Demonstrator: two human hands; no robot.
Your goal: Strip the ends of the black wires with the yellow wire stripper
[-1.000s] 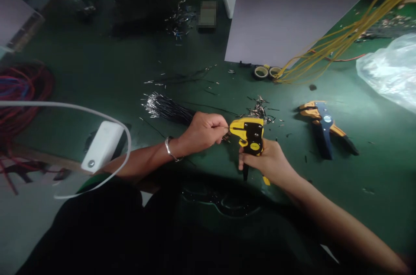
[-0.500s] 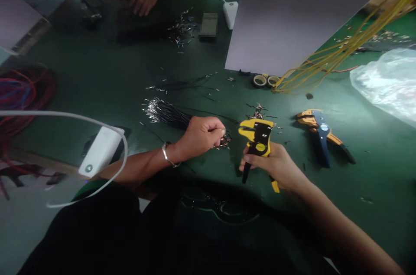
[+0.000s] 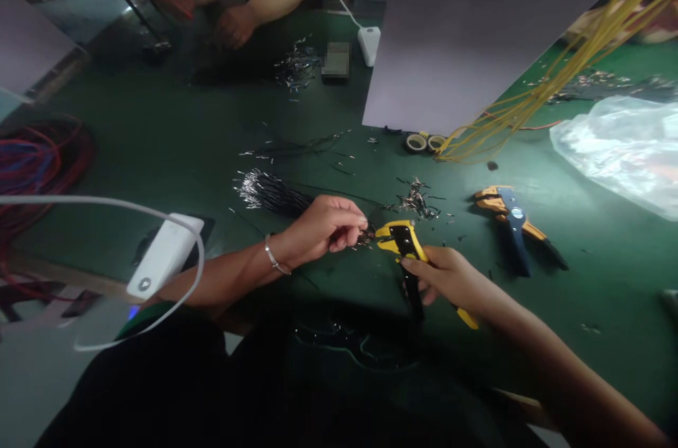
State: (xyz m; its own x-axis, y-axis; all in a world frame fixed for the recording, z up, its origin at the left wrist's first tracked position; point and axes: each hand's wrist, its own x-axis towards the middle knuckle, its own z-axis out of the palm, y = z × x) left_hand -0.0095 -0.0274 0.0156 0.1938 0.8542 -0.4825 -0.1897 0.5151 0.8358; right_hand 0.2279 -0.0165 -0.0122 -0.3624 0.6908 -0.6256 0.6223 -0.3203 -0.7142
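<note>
My left hand (image 3: 331, 227), with a bracelet at the wrist, is closed in a pinch over a bundle of black wires (image 3: 275, 192). What its fingertips hold is too small to make out. Silvery tips show at the bundle's left end, and copper ends (image 3: 365, 236) lie just beyond my fingers. My right hand (image 3: 437, 271) grips a yellow and black wire stripper (image 3: 405, 239) by its handles. The stripper's jaws point left, close to my left fingertips. Behind the stripper lies a small heap of cut scraps (image 3: 417, 201).
A blue and orange wire stripper (image 3: 513, 218) lies to the right. Two tape rolls (image 3: 417, 143), yellow wires (image 3: 572, 80) and a clear plastic bag (image 3: 619, 158) are farther back. A white box (image 3: 164, 254) with a cable stands left. Across the table is another person's hand (image 3: 236, 25).
My right hand has turned the stripper and brought its jaws left, close to my left fingertips. My left hand stays pinched, its fingers slightly shifted. The camera view has tilted up a little.
</note>
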